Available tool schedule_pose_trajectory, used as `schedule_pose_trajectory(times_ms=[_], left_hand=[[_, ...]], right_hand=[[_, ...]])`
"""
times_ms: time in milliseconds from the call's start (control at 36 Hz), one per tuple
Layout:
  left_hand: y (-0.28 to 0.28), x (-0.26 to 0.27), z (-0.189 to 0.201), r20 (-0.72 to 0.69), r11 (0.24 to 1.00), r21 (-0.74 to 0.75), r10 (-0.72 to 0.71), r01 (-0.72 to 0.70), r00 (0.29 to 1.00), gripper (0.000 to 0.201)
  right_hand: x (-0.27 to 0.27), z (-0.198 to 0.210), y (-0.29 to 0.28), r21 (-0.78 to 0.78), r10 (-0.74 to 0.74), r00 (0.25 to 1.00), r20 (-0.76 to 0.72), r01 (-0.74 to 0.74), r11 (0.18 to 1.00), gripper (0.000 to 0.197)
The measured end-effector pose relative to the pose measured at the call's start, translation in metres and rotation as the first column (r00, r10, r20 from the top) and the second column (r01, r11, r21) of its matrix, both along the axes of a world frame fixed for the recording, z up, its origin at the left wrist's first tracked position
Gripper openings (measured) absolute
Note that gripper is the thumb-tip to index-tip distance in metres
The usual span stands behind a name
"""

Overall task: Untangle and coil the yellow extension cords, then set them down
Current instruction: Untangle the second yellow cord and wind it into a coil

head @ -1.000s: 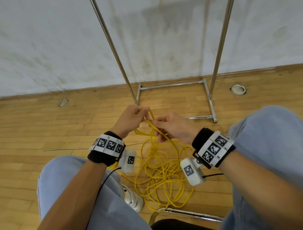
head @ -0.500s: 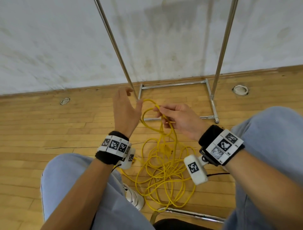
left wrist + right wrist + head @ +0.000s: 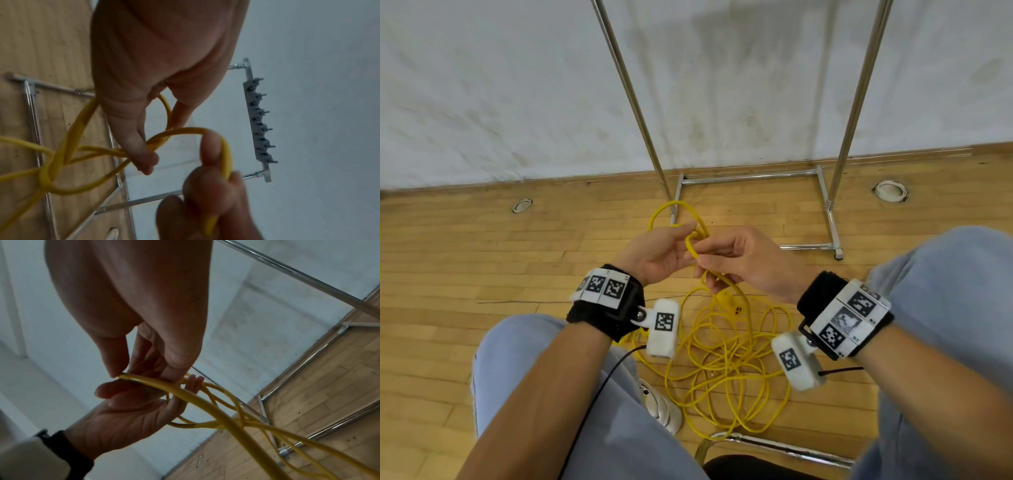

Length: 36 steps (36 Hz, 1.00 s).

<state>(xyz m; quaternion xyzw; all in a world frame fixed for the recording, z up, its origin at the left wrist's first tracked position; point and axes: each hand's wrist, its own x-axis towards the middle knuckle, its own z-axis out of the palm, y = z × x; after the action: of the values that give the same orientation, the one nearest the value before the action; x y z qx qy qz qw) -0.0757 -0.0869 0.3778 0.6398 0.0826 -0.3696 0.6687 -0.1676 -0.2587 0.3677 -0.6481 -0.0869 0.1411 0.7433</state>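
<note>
A tangle of yellow extension cord lies on the wooden floor between my knees, with a yellow socket end on top. My left hand is held palm up with fingers fairly straight, and a cord loop stands up over its fingertips. In the left wrist view the cord passes round the thumb. My right hand pinches a small bend of cord between thumb and fingers. In the right wrist view it holds the cord against the left hand.
A chrome clothes rack stands on the floor just beyond my hands, before a white wall. A chrome chair bar and a white shoe sit below the tangle. Round floor fittings lie left and right.
Half a second ago the left hand stood raised and open; it has dropped back to the right hand. The lifted loop now stands over the left fingertips.
</note>
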Motion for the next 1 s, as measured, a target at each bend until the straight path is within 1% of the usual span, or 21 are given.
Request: schedule_pose_trajectory(times_ms=[83,139,222,306,361,417,472,528,556,611,639,694,750,806,833,889,917,944,1000], left_hand=[[0.001,-0.001,0.000,0.036,0.996,0.092,-0.022,0.019,0.999,0.022],[0.002,-0.003,-0.001,-0.007,0.991,0.107,-0.081,0.081,0.997,0.018],[0.003,-0.006,-0.006,-0.032,0.969,0.174,-0.171,0.174,0.985,0.020],[0.001,-0.008,-0.006,-0.066,0.928,0.259,-0.258,0.266,0.964,0.026],[0.002,-0.007,-0.006,-0.093,0.903,0.289,-0.303,0.317,0.948,0.030],[0.005,-0.006,-0.006,-0.096,0.890,0.286,-0.343,0.356,0.934,0.031],[0.006,-0.004,-0.007,-0.043,0.906,0.265,-0.332,0.331,0.942,0.028],[0.006,-0.003,-0.004,0.044,0.931,0.255,-0.282,0.262,0.958,0.022],[0.005,-0.003,-0.002,0.101,0.930,0.276,-0.279,0.242,0.955,0.019],[0.004,-0.007,0.006,0.229,0.897,0.378,-0.331,0.229,0.916,0.025],[0.004,-0.010,0.009,0.285,0.873,0.431,-0.370,0.226,0.884,0.031],[0.003,-0.016,0.014,0.365,0.842,0.487,-0.438,0.232,0.822,0.036],[0.003,-0.021,0.016,0.397,0.831,0.482,-0.490,0.279,0.776,0.039],[0.002,-0.025,0.016,0.408,0.809,0.463,-0.556,0.361,0.724,0.036],[0.002,-0.026,0.016,0.408,0.795,0.454,-0.587,0.402,0.699,0.031],[0.000,-0.030,0.015,0.417,0.781,0.425,-0.618,0.459,0.666,0.025],[-0.001,-0.031,0.014,0.428,0.787,0.407,-0.612,0.464,0.665,0.024],[-0.001,-0.030,0.013,0.438,0.801,0.389,-0.596,0.456,0.673,0.023],[0.001,-0.026,0.013,0.444,0.846,0.345,-0.528,0.406,0.724,0.022]], right_hand=[[0.000,0.001,-0.002,-0.040,0.024,1.000,0.002,-0.023,0.999,0.023],[0.001,0.000,-0.002,-0.085,0.041,0.999,0.006,-0.040,0.996,0.020],[0.000,-0.002,-0.003,-0.129,0.052,0.999,-0.015,-0.054,0.990,0.017],[-0.002,-0.004,-0.002,-0.152,0.061,0.997,-0.044,-0.067,0.986,0.019],[-0.001,-0.005,-0.003,-0.164,0.081,0.996,-0.047,-0.088,0.983,0.020],[-0.001,-0.005,-0.003,-0.163,0.110,0.993,-0.045,-0.116,0.980,0.018],[-0.001,-0.005,-0.002,-0.151,0.094,0.994,-0.047,-0.100,0.983,0.017],[0.000,-0.005,-0.002,-0.135,0.007,0.998,-0.069,-0.016,0.991,0.017],[0.002,-0.006,-0.003,-0.130,-0.047,0.995,-0.093,0.035,0.991,0.016],[0.007,-0.009,-0.006,-0.168,-0.139,0.980,-0.144,0.114,0.979,0.018],[0.010,-0.012,-0.008,-0.232,-0.173,0.975,-0.140,0.138,0.963,0.019],[0.014,-0.018,-0.011,-0.378,-0.226,0.973,-0.052,0.190,0.906,0.021],[0.014,-0.024,-0.012,-0.518,-0.254,0.963,0.090,0.263,0.814,0.026],[0.012,-0.028,-0.010,-0.638,-0.239,0.950,0.203,0.313,0.704,0.028],[0.011,-0.030,-0.009,-0.679,-0.213,0.948,0.236,0.318,0.662,0.027],[0.010,-0.034,-0.007,-0.706,-0.179,0.942,0.283,0.331,0.626,0.017],[0.011,-0.037,-0.007,-0.701,-0.187,0.935,0.302,0.350,0.621,0.010],[0.013,-0.037,-0.008,-0.688,-0.206,0.928,0.309,0.368,0.625,0.007],[0.017,-0.035,-0.011,-0.640,-0.242,0.924,0.298,0.381,0.667,0.013]])
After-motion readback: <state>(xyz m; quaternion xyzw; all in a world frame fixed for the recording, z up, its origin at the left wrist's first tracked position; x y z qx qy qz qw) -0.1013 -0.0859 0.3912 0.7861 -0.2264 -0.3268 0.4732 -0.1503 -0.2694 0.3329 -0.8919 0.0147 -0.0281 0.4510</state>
